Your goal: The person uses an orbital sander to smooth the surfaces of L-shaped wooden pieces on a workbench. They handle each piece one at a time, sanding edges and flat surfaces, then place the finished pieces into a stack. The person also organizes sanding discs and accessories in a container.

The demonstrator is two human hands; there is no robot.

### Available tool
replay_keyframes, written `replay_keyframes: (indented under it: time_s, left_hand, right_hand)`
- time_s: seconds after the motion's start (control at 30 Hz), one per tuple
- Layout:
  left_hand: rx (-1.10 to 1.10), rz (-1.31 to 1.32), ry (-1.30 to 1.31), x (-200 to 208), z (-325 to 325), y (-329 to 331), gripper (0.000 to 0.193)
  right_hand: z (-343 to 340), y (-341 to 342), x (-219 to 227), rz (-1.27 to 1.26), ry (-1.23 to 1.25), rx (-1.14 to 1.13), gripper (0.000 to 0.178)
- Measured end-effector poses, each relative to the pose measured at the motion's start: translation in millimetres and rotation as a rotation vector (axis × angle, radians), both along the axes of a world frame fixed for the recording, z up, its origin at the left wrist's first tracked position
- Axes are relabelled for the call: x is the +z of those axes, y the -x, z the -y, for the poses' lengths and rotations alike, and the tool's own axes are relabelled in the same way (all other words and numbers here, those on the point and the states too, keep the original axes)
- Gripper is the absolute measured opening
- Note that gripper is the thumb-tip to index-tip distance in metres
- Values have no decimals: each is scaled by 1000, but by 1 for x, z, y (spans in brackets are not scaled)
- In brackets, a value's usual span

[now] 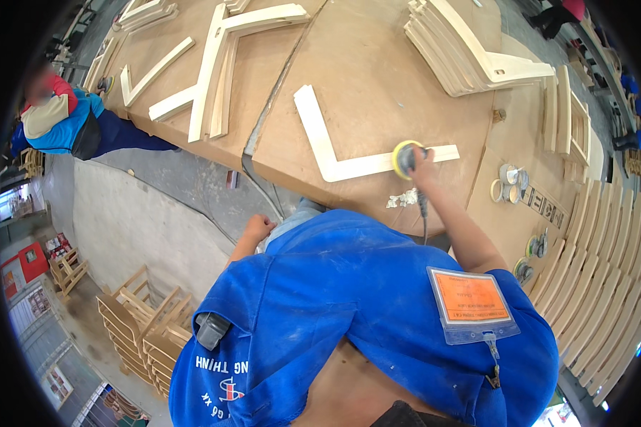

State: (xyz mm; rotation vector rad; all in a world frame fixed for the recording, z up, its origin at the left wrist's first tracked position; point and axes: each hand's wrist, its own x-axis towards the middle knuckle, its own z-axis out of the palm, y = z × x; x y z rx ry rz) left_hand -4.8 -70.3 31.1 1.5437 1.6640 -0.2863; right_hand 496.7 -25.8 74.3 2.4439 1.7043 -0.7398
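Cardboard-brown worktable sheeting [377, 85] is being used as the work surface, presumably so that the timber is being spared scratches. Near the table edge nearest the person, an L-shaped wooden piece [363, 168] is being supported flat, one arm being directed rightward and the other away from the body; easy reach is seemingly being gained by this placement. A disc sander [406, 161] is being gripped by the right hand [424, 169], the fingers being closed around its dark body, and its yellow disc is being held at the rightward arm; contact is being suggested, but the underside is being hidden. The cord [424, 213] is being routed toward the person, apparently so that the wood is being left unobstructed. No steadying is being given by the left hand [258, 226], which is being held narrow and curled beside the trouser leg [292, 224]; whether anything is being enclosed cannot be told. White scraps [402, 199] are being left near the edge. Angled wooden parts [452, 60] are being stored in a stack beyond, likely for compactness.
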Motion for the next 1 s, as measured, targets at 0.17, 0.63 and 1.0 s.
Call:
replay_keyframes:
  time_s: [0.17,0.63,1.0]
  left_hand:
    - [20,-18,12,-7,-7,21,27]
    - [125,130,85,-22,-53,46,29]
    - [58,192,-209,-8,-134,-150,94]
  right_hand:
    - [-8,121,9,-170,53,398,61]
    - [-44,187,24,-193,-77,530,56]
    - [8,6,-10,-54,-46,-234,68]
